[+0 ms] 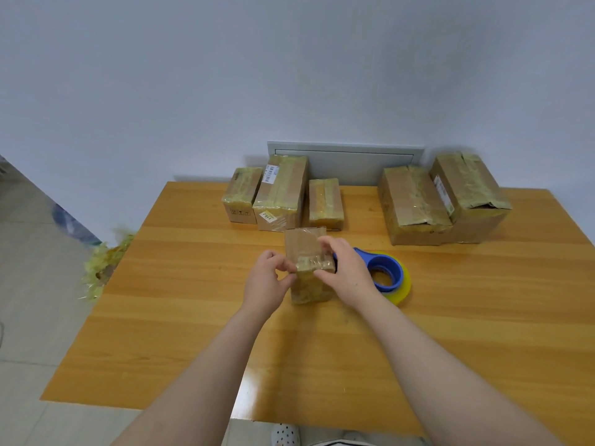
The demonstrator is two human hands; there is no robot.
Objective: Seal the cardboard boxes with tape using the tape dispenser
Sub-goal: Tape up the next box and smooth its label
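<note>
Left hand (269, 280) and right hand (346, 268) clamp the small box (306, 243): light, stiff, tape-slick, so grip its sides.

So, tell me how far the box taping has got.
Done: the three tape-wrapped brown cardboard boxes at the back left and the pair at the back right look sealed. In hand: the left hand and right hand grip a small brown cardboard box, already taped at its near end. The blue tape dispenser lies idle beside it. Left: finishing this box; no untaped box shows.
</note>
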